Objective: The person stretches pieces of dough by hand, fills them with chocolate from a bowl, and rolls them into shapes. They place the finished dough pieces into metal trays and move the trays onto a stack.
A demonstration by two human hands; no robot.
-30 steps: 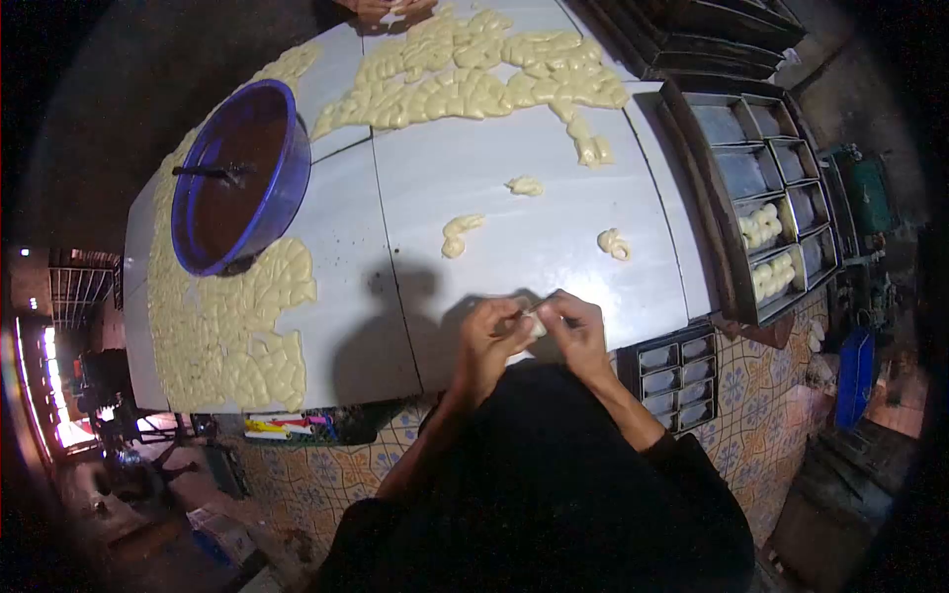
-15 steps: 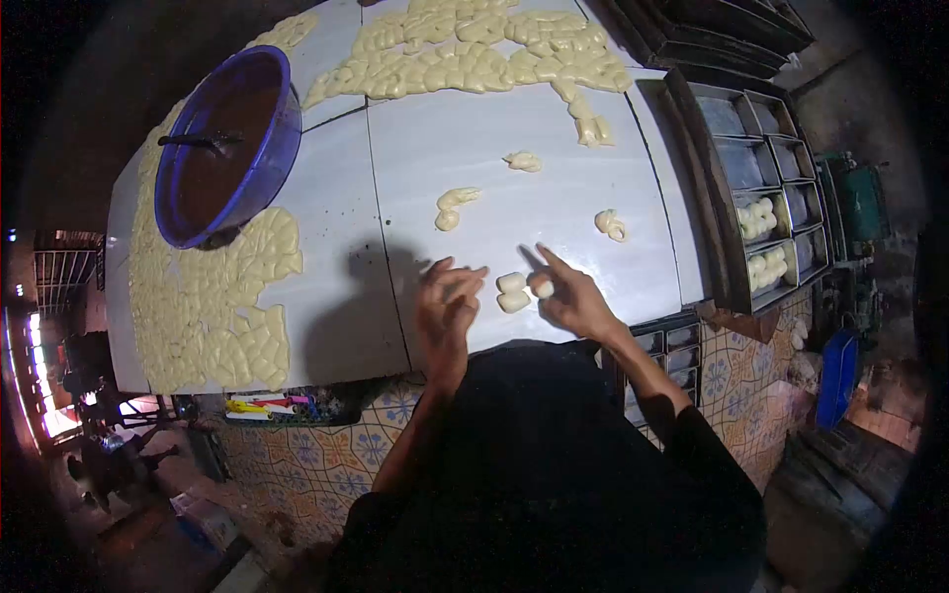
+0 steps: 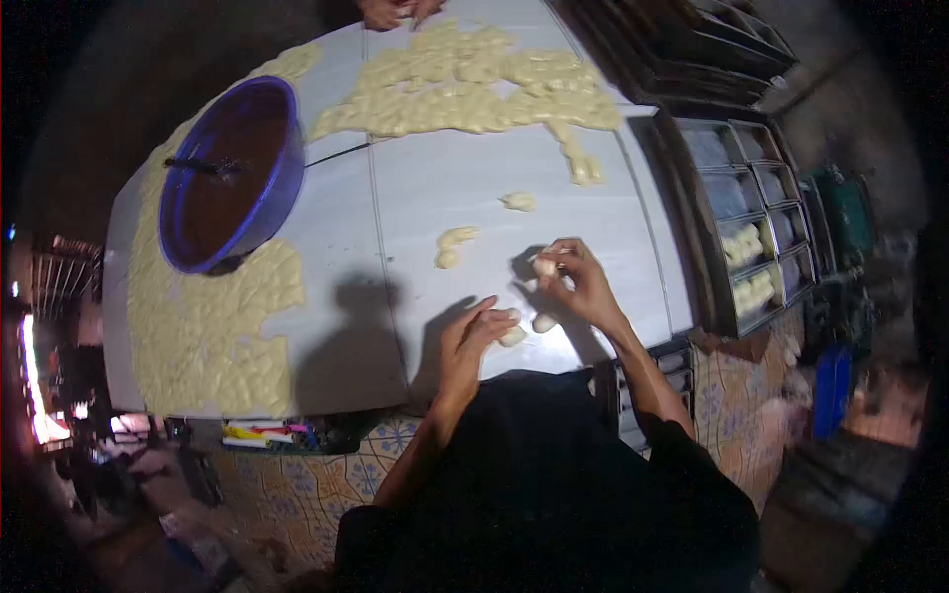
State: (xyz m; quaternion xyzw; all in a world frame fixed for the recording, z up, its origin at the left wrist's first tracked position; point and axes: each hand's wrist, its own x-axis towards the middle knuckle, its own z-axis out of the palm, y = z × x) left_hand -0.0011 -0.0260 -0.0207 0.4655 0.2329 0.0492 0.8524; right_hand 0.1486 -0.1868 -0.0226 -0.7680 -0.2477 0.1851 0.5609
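Observation:
My right hand (image 3: 581,285) is closed on a small piece of dough (image 3: 544,267), pinched between thumb and fingers just above the white table (image 3: 326,346). Beneath it a smooth dough ball (image 3: 544,323) rests on the surface. To the left, my left hand (image 3: 474,338) has its fingers stretched out, their tips touching a pale dough roll (image 3: 512,337) that they partly cover. Farther up the table lie a curved dough scrap (image 3: 451,247) and a small dough lump (image 3: 519,202), both apart from my hands.
Sheets of cut dough (image 3: 208,346) cover the table's left side and far end. A purple basin (image 3: 295,163) of brown contents holds a dark-handled tool. Divided metal pans (image 3: 736,198), some with dough, stand at right. Another person's hands (image 3: 395,12) are at the far edge.
My right hand has taken up a dough piece; the lump at the right is gone from its spot. My left hand has come down onto the dough. Another person's hands have appeared at the top.

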